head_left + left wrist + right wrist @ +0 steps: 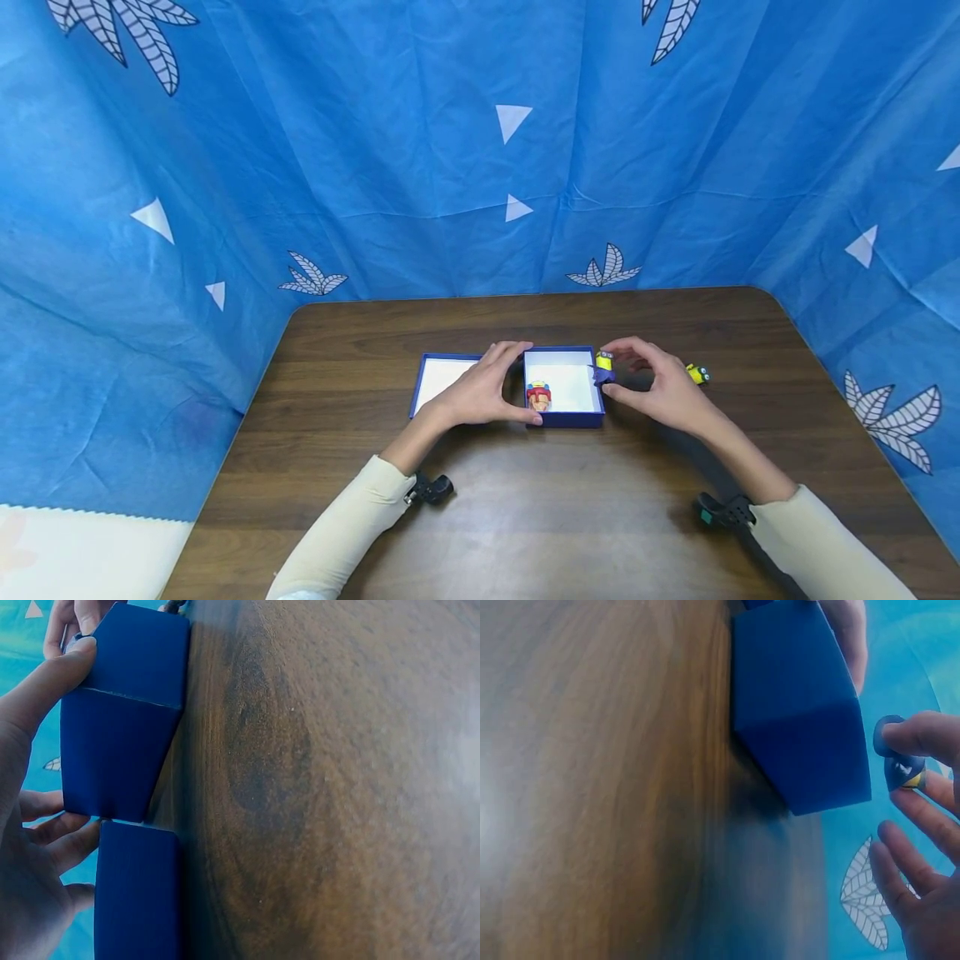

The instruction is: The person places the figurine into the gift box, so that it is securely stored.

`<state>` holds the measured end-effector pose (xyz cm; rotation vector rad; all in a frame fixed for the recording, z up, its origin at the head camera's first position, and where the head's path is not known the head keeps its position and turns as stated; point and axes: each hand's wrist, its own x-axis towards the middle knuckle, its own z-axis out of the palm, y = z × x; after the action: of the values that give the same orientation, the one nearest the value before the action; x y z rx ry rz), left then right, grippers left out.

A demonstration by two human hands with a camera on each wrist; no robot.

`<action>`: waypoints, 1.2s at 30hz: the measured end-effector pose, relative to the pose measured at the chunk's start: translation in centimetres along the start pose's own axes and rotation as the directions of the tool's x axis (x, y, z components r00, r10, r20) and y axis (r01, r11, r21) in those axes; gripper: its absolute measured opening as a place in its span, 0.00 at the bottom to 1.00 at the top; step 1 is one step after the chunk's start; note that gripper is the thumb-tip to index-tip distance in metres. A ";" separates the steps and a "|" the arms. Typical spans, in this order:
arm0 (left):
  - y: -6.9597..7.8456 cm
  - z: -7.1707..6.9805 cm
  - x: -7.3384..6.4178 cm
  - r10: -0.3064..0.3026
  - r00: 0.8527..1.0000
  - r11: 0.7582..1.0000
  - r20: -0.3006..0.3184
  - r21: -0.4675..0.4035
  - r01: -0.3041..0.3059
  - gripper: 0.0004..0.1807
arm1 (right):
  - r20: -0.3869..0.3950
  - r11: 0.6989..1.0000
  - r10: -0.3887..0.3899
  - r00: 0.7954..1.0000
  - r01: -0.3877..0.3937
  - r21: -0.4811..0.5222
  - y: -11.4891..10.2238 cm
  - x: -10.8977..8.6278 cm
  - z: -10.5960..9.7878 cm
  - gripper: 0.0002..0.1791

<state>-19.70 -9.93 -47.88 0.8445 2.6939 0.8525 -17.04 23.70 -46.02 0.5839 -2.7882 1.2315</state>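
A blue square box (570,421) with a white inside stands open on the table. Across its left side my left hand (480,396) holds it, thumb at the front wall and fingers toward the back. Inside, at the front left corner, is a small red and yellow toy figurine (538,396). My right hand (663,392) pinches a yellow and purple toy figurine (603,367) above the box's right edge. In the right wrist view that figurine (904,769) is between thumb and fingers, apart from the box (802,697).
A blue-rimmed box lid (442,379), white side up, lies left of the box, partly behind the left hand. Another yellow figurine (697,373) lies right of the right hand. The wooden table (525,508) meets a blue patterned cloth (450,167) behind.
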 end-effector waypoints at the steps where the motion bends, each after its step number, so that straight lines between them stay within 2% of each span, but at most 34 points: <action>1: 0.0 0.0 0.0 0.001 1.000 1.000 0.000 0.002 -0.001 0.69 | 0.010 1.000 0.002 1.000 -0.002 -0.001 -0.1 0.1 0.1 0.30; 12: 0.2 0.1 0.2 -0.003 1.000 1.000 0.000 0.007 0.003 0.69 | 0.096 1.000 -0.005 0.995 0.006 -0.012 -0.8 1.4 0.7 0.31; 26: 0.3 -0.1 0.0 -0.007 1.000 1.000 -0.011 0.009 0.007 0.69 | 0.128 0.994 0.007 0.992 0.008 -0.114 -2.2 2.1 2.3 0.29; 31: 0.4 -0.1 0.0 -0.007 1.000 1.000 -0.001 0.010 0.007 0.69 | 0.122 0.986 -0.025 0.992 0.045 -0.159 -2.5 2.1 2.9 0.28; 36: 0.3 0.0 0.1 -0.005 1.000 1.000 -0.005 0.013 0.005 0.68 | 0.140 0.984 -0.053 0.989 0.076 -0.160 -3.0 2.3 3.1 0.27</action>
<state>-19.64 -9.69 -47.71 0.8391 2.7075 0.8373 -17.74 18.96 -45.61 0.7650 -2.9175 0.9717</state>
